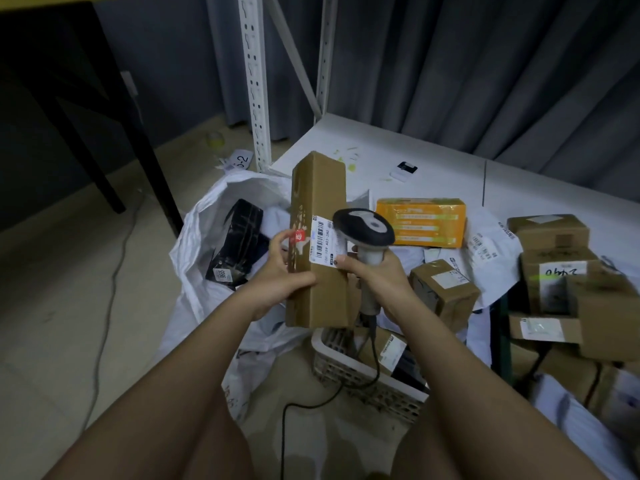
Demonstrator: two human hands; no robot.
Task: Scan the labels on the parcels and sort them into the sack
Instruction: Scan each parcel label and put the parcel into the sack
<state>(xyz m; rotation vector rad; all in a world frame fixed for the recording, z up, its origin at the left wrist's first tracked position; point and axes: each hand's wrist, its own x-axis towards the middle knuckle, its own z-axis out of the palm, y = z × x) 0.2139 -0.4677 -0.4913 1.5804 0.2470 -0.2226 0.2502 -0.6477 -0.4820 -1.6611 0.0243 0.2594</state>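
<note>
Above the white sack point(207, 244), gripping a tall brown box point(317, 244) in the left hand point(277, 271). Right of the box, clutching the scanner point(367, 233) in the right hand point(377, 271), aiming at the label point(325, 244).

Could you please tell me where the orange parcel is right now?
In the head view, the orange parcel lies on the white table, right of centre, just behind the scanner.
</note>
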